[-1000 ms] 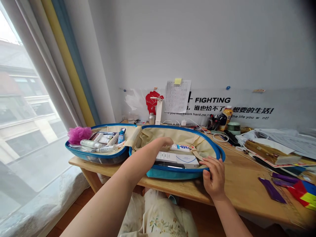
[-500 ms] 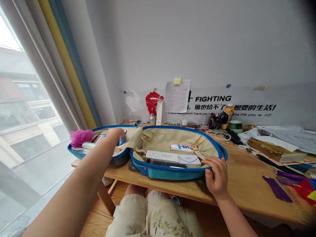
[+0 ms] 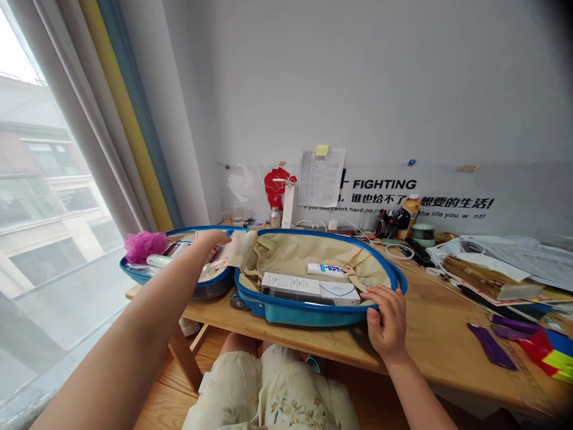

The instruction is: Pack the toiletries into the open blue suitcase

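Observation:
An open blue suitcase (image 3: 313, 313) with beige lining lies on a wooden desk (image 3: 439, 352). Its right half holds a long white box (image 3: 308, 285) and a white tube with blue print (image 3: 326, 270). The left half (image 3: 210, 288) holds several toiletry bottles and tubes and a pink bath sponge (image 3: 145, 245). My left hand (image 3: 215, 239) reaches into the left half, over the bottles near the hinge, and its fingers are hidden. My right hand (image 3: 387, 319) rests on the near right rim of the suitcase, fingers curled over the edge.
Papers and magazines (image 3: 487, 269) pile up at the right, with purple strips (image 3: 490, 349) and coloured sheets (image 3: 553, 355) nearer. An orange bottle (image 3: 410, 212), a green jar (image 3: 423, 234) and cables stand by the wall. Curtains (image 3: 125, 119) and a window are on the left.
My left hand left the right half of the suitcase, where it was by the white tube, and swung to the left half. The right hand stayed on the rim.

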Motion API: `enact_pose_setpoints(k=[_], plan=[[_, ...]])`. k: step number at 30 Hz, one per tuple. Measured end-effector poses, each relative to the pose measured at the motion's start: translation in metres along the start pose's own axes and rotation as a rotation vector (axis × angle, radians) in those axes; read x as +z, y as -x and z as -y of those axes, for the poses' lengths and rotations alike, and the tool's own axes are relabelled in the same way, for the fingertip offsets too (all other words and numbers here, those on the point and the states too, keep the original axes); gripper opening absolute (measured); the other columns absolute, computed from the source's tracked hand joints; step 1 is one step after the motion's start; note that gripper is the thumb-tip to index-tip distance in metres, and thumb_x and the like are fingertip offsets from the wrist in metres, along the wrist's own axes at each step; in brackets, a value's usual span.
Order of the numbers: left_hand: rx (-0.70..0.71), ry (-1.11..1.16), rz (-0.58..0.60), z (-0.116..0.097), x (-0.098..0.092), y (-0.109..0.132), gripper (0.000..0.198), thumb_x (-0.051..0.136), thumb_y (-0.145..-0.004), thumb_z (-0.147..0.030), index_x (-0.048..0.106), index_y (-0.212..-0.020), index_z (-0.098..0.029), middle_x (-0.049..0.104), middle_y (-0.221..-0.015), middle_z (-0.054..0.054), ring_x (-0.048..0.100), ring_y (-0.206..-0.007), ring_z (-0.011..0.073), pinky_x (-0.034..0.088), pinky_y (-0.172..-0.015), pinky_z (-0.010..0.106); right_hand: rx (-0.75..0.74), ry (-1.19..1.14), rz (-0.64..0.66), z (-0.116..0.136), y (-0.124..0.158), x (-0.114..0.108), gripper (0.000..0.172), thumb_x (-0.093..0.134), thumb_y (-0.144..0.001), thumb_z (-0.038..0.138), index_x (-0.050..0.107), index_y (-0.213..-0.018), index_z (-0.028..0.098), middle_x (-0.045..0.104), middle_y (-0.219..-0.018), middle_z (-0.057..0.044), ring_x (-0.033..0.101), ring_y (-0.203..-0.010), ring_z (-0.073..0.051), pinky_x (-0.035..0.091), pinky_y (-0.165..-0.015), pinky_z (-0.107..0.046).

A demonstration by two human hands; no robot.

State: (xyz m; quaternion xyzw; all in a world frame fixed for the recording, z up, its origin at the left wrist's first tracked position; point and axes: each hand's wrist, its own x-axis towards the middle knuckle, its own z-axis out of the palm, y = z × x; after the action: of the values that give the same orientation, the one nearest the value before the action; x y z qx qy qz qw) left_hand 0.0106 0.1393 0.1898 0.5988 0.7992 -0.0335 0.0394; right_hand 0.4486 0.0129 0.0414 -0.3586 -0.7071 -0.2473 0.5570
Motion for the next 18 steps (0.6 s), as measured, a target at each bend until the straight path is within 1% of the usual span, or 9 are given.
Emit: enact_pose_setpoints(k=[3, 5, 6, 9, 10, 12, 14, 16, 18], plan=[[0.032, 0.013, -0.084, -0.024, -0.025, 0.009, 0.053, 0.041, -0.089, -0.049, 0.06, -0.121, -0.011, 0.07, -0.107, 0.02, 0.068, -0.094, 0.0312, 0.053, -0.079, 0.038, -0.001, 0.004, -0.008, 0.0, 0.0, 0.0, 0.024, 0.039, -0.094, 0.028, 0.061, -0.099, 0.022, 0.066, -0.096, -0.007, 0.06, -0.105, -0.023, 0.034, -0.105, -0.045], [0.117, 0.029, -0.149, -0.052, -0.033, 0.017, 0.057, 0.035, -0.093, -0.05, 0.052, -0.131, -0.012, 0.063, -0.124, 0.02, 0.062, -0.111, 0.0306, 0.05, -0.088, 0.037, -0.004, 0.006, -0.009, 0.0, -0.001, 0.0, 0.023, 0.039, -0.094, 0.028, 0.061, -0.098, 0.022, 0.066, -0.096, -0.007, 0.06, -0.104, -0.023, 0.034, -0.104, -0.045], [0.175, 0.037, -0.167, -0.068, -0.034, 0.022, 0.057, 0.035, -0.094, -0.051, 0.048, -0.134, -0.012, 0.06, -0.13, 0.019, 0.06, -0.116, 0.0295, 0.048, -0.092, 0.036, -0.005, 0.007, -0.007, 0.0, -0.001, 0.0, 0.023, 0.039, -0.094, 0.028, 0.061, -0.098, 0.022, 0.066, -0.097, -0.007, 0.06, -0.105, -0.023, 0.034, -0.104, -0.045], [0.359, 0.049, -0.157, -0.123, -0.022, 0.036, 0.054, 0.047, -0.093, -0.049, 0.047, -0.135, -0.015, 0.056, -0.135, 0.016, 0.056, -0.12, 0.0259, 0.045, -0.098, 0.033, 0.001, 0.008, 0.0, 0.0, -0.001, 0.0, 0.023, 0.039, -0.094, 0.028, 0.061, -0.098, 0.023, 0.066, -0.098, -0.007, 0.06, -0.105, -0.023, 0.034, -0.105, -0.045], [0.413, 0.051, -0.141, -0.141, -0.015, 0.04, 0.052, 0.052, -0.092, -0.046, 0.048, -0.135, -0.015, 0.054, -0.137, 0.015, 0.055, -0.121, 0.0252, 0.045, -0.1, 0.034, 0.003, 0.009, 0.004, 0.0, -0.001, 0.0, 0.023, 0.039, -0.093, 0.027, 0.061, -0.099, 0.023, 0.067, -0.098, -0.007, 0.06, -0.106, -0.023, 0.033, -0.105, -0.045], [0.499, 0.054, -0.104, -0.172, 0.0, 0.046, 0.047, 0.057, -0.091, -0.042, 0.051, -0.131, -0.017, 0.054, -0.135, 0.013, 0.056, -0.119, 0.0244, 0.047, -0.099, 0.041, 0.0, 0.008, 0.009, 0.0, 0.0, -0.001, 0.023, 0.039, -0.093, 0.027, 0.061, -0.1, 0.023, 0.066, -0.098, -0.007, 0.06, -0.107, -0.023, 0.033, -0.105, -0.045], [0.545, 0.061, -0.065, -0.195, 0.013, 0.048, 0.042, 0.059, -0.092, -0.039, 0.054, -0.128, -0.018, 0.055, -0.131, 0.011, 0.057, -0.113, 0.0236, 0.05, -0.095, 0.046, -0.003, 0.004, 0.015, 0.001, 0.0, -0.001, 0.023, 0.039, -0.093, 0.027, 0.061, -0.101, 0.023, 0.066, -0.099, -0.007, 0.059, -0.108, -0.023, 0.033, -0.105, -0.044], [0.563, 0.073, -0.033, -0.21, 0.023, 0.047, 0.039, 0.058, -0.092, -0.038, 0.055, -0.125, -0.018, 0.057, -0.127, 0.01, 0.059, -0.109, 0.0224, 0.052, -0.092, 0.046, -0.002, -0.002, 0.011, 0.001, 0.0, -0.002, 0.023, 0.039, -0.093, 0.026, 0.061, -0.1, 0.022, 0.066, -0.099, -0.007, 0.058, -0.108, -0.023, 0.033, -0.106, -0.044], [0.567, 0.09, -0.009, -0.219, 0.031, 0.045, 0.038, 0.058, -0.092, -0.038, 0.056, -0.124, -0.018, 0.057, -0.126, 0.01, 0.059, -0.108, 0.0216, 0.053, -0.091, 0.044, 0.001, -0.004, 0.006, 0.002, -0.001, -0.002, 0.023, 0.039, -0.093, 0.026, 0.06, -0.1, 0.023, 0.066, -0.099, -0.007, 0.058, -0.107, -0.023, 0.032, -0.106, -0.045]])
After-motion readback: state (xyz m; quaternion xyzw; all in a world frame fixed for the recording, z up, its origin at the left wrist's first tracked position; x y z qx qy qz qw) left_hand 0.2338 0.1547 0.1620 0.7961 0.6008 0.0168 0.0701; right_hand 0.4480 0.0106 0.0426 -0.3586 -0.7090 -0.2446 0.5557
